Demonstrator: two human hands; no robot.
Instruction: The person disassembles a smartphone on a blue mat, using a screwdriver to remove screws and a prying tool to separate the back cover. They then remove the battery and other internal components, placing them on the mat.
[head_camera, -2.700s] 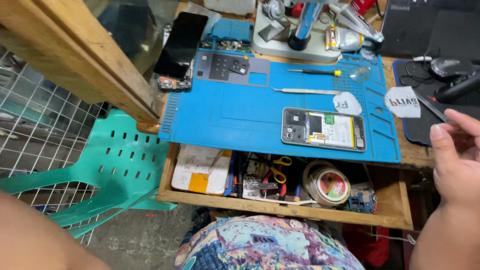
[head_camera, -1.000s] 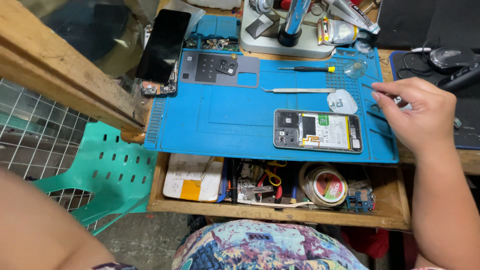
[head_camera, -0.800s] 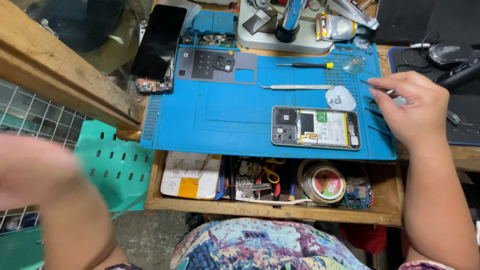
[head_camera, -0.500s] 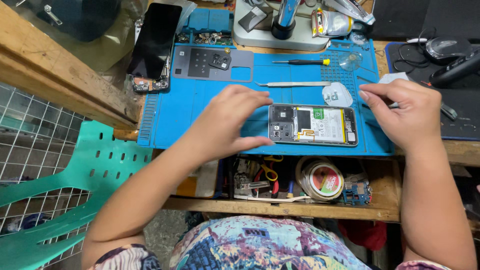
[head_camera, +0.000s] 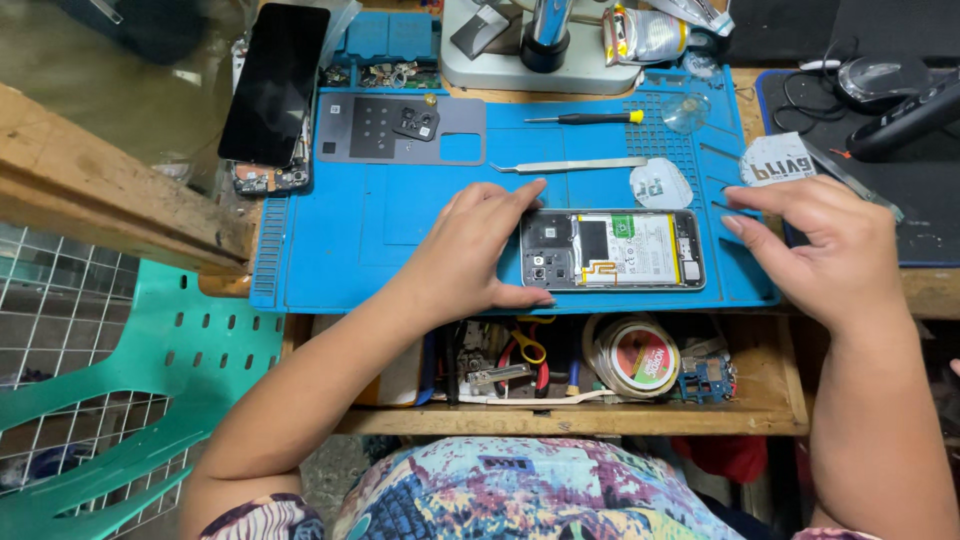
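Two hands now frame the opened phone (head_camera: 612, 250) on the blue mat (head_camera: 340, 250): the left hand (head_camera: 470, 250), out at the side a second ago, has come in and its grip pinches the phone's near end. The right hand (head_camera: 825, 245), drawn back from the tabletop's far edge, hovers just beside the other end, grip loosely curled, holding nothing visible. With the phone steadied, work on it can begin; tweezers (head_camera: 570, 165) and a screwdriver (head_camera: 585, 117) lie beyond the left fingers.

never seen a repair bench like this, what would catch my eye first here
First, the opened phone with its insides showing, lying in the middle of the blue work mat. The left hand grips its left end, while the right hand hovers at its right end. Next, the black phone screen lying at the mat's upper left corner, and the roll of tape in the tray below.
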